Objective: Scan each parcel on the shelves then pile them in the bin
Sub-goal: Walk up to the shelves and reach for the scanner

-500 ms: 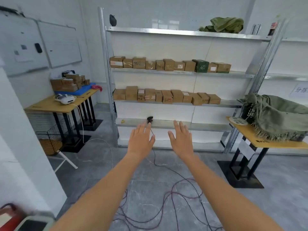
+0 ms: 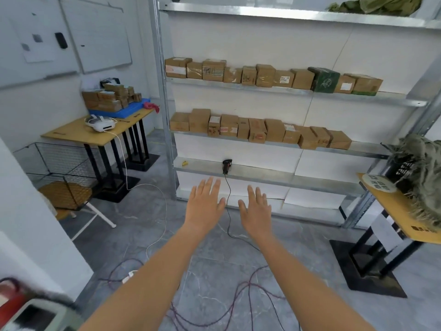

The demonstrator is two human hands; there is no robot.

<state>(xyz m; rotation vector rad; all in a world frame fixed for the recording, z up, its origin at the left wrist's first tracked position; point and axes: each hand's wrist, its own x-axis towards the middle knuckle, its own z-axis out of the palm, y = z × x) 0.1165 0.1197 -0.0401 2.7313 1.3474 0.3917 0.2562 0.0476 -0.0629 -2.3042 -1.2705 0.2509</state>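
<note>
My left hand (image 2: 204,206) and right hand (image 2: 255,211) spread flat, empty | scanner (image 2: 226,165) looks light, rigid: grip its handle | parcels (image 2: 260,130) stiff cardboard, likely light: hold by sides

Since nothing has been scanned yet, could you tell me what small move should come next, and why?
Probably reach the right hand forward to grip the scanner on the low shelf: both hands are open, holding nothing, and the parcels sit unscanned above.

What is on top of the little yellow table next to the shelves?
A white headset with a cable, and brown boxes piled on a blue tray. What lies behind the boxes is hidden.
</note>
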